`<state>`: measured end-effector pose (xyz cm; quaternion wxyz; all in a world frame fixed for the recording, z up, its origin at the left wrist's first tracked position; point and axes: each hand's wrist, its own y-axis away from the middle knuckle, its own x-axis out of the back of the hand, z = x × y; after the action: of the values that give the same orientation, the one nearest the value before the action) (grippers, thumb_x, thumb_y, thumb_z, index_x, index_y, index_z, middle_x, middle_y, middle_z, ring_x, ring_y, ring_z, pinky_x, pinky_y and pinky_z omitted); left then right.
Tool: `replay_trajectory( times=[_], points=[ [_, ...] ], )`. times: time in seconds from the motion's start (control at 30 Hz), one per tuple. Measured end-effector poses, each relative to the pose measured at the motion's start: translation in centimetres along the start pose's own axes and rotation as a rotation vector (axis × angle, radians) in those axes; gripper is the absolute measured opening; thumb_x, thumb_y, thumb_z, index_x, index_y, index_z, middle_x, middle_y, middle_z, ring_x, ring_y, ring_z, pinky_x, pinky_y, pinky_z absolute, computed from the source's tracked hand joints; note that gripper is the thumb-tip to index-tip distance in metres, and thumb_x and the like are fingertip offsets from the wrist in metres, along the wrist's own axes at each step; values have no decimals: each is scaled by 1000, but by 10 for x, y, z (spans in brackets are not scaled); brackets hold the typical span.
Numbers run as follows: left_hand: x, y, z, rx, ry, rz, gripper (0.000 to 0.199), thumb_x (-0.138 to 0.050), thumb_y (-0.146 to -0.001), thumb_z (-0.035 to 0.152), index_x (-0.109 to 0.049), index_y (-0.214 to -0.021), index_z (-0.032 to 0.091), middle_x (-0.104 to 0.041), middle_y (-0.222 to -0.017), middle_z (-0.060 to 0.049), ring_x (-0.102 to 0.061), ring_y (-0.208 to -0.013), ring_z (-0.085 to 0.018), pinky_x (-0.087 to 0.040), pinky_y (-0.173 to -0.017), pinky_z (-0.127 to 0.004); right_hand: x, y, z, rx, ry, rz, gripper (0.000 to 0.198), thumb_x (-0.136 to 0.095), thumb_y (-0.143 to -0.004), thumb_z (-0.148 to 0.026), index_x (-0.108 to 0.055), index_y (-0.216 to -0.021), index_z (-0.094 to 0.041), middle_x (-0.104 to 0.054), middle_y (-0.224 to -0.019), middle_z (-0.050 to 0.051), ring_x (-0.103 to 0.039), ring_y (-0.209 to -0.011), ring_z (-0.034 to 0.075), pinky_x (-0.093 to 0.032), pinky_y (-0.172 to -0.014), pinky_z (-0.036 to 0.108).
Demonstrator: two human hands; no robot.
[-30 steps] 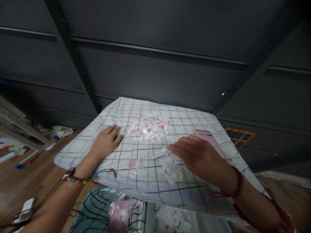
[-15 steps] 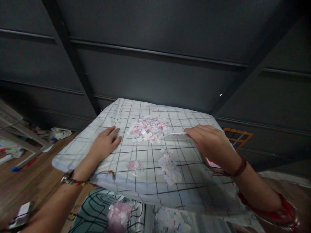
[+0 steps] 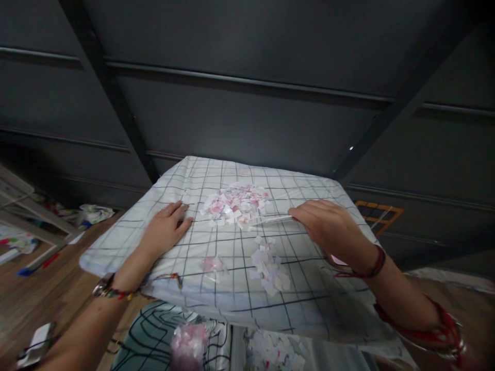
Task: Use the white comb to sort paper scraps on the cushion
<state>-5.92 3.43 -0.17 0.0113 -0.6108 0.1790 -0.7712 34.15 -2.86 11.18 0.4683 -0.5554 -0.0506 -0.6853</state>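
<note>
My right hand [image 3: 325, 221] is closed around one end of a thin, flat white strip [image 3: 274, 219]; motion blurs it, so I cannot tell its exact kind. Its far tip reaches the near right edge of a loose pile of white and pink paper scraps [image 3: 240, 203]. Flat on the grid-patterned cloth [image 3: 154, 190], left of that pile, my left hand [image 3: 164, 229] lies with fingers stretched and holds nothing. A smaller heap of white scraps [image 3: 269, 270] sits nearer me. Beside it is a small clear packet with pink content [image 3: 212, 265].
Below the table's front edge are a pink-filled plastic bag [image 3: 188, 345] and an open container of scraps [image 3: 274, 350]. A pink-edged object [image 3: 339, 260] lies partly hidden beneath my right wrist. A dark panelled wall [image 3: 247, 123] rises behind the table.
My right hand has shifted slightly left and the strip has tilted, its tip now a little lower and nearer me. The left hand has stayed in place.
</note>
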Motion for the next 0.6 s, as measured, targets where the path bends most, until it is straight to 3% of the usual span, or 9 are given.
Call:
replay_trajectory(
  times=[0.13,0.3,0.43,0.6],
  points=[
    [0,0,-1,-9,13,16,53,-42,-100,47,-66,-137,18,-63,-150,-16,-53,-145,-35,-44,-122,-56,7,4,10,18,-123,-17,30,-49,-94,-1,-71,-89,-21,-71,-74,0,-64,-69,16,-46,-71,28],
    [2,-1,0,0,3,-1,57,-39,-101,50,-66,-137,17,-62,-151,-17,-53,-145,-35,-43,-123,-55,-7,3,18,-38,22,129,26,-51,-98,-5,-73,-94,-18,-76,-80,4,-67,-75,19,-47,-72,30],
    [4,-1,2,12,0,-16,58,-38,-101,50,-66,-138,15,-60,-153,-19,-52,-146,-35,-43,-123,-55,-21,0,18,-49,67,100,30,-48,-95,-1,-74,-90,-17,-76,-79,6,-66,-73,20,-47,-70,31],
    [1,-1,0,-1,5,-1,56,-41,-100,48,-66,-137,16,-60,-152,-19,-55,-144,-36,-45,-120,-58,-16,8,21,-74,-11,46,27,-50,-95,-5,-73,-91,-19,-75,-80,4,-65,-75,18,-47,-72,30]
  ],
)
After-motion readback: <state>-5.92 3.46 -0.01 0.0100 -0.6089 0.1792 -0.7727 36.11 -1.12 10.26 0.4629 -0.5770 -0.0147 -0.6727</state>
